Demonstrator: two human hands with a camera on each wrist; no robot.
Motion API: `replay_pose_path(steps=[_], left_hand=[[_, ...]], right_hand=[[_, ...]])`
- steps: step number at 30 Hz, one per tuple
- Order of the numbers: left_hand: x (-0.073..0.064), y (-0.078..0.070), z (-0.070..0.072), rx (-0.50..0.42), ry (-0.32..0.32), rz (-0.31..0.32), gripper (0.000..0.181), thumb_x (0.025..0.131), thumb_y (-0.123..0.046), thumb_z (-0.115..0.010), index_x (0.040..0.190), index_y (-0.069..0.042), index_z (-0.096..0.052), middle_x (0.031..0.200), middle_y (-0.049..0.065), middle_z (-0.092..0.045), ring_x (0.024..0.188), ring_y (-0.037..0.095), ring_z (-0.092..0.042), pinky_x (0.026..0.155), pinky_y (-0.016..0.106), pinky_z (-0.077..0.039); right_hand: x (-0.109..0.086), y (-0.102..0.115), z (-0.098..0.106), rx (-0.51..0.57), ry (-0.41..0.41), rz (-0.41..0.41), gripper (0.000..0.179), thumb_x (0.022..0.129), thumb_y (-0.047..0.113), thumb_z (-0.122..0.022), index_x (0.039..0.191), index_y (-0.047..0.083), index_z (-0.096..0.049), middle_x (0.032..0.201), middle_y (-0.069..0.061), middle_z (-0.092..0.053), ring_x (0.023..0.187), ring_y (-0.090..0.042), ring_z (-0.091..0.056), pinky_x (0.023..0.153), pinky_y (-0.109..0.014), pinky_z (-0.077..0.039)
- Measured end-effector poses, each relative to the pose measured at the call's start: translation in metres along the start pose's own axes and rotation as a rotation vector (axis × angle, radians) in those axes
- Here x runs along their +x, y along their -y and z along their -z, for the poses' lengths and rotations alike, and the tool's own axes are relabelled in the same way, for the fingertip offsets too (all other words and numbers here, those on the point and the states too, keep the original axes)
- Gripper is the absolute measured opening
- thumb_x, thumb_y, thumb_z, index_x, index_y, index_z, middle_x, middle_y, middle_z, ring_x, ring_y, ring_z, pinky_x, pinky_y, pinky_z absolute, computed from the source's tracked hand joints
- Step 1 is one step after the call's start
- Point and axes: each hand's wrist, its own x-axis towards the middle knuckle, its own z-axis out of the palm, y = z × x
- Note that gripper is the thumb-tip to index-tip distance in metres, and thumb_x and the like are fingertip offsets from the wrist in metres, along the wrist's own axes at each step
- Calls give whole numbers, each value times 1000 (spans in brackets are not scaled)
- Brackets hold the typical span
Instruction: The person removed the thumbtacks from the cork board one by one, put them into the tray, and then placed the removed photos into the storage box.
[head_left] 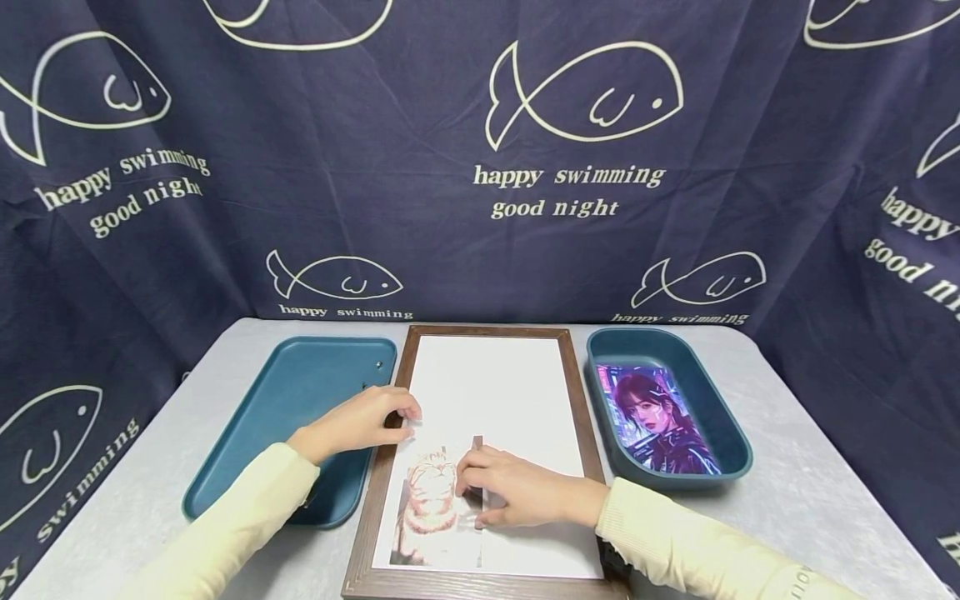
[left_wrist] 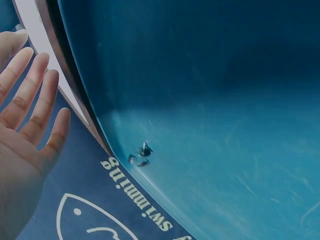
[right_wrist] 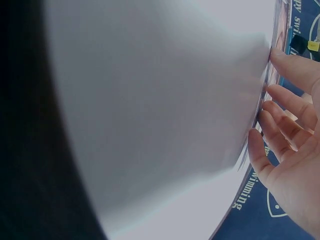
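A pale cat picture (head_left: 431,517) lies on the lower left of a white board (head_left: 495,375) with a brown wooden frame (head_left: 588,400). My right hand (head_left: 517,487) is at the picture's right side, its fingertips touching down along a dark strip (head_left: 477,467) there. In the right wrist view its fingers (right_wrist: 272,132) are spread and gently bent over the white surface. Across the frame's left side reaches my left hand (head_left: 367,421), with fingertips just above the picture's top left corner. The left wrist view shows its fingers (left_wrist: 37,107) loosely extended, with nothing between them.
Left of the frame lies a shallow blue tray (head_left: 288,400), with small shiny pieces (left_wrist: 142,155) in its corner. To the right stands a deeper blue bin (head_left: 712,400) holding a colourful portrait print (head_left: 652,417). A dark fish-patterned curtain (head_left: 480,233) hangs behind the grey table (head_left: 795,500).
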Motion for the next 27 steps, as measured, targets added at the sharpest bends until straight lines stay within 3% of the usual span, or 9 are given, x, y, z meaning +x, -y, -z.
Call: replay_pose_path(steps=[20, 27], left_hand=[[6, -10, -11, 13, 75, 1, 22, 82, -29, -66, 100, -18, -63, 94, -8, -61, 85, 8, -55, 81, 32, -43], [6, -11, -12, -8, 88, -7, 25, 81, -29, -68, 101, -16, -63, 93, -6, -60, 83, 9, -55, 75, 27, -45]], right_hand=[[1, 0, 0, 0, -1, -5, 32, 79, 25, -69, 106, 15, -57, 112, 6, -50, 110, -8, -46, 108, -42, -28], [1, 1, 1, 3, 9, -8, 32, 79, 25, -68, 107, 15, -57, 113, 5, -50, 111, -8, -46, 108, -43, -28]])
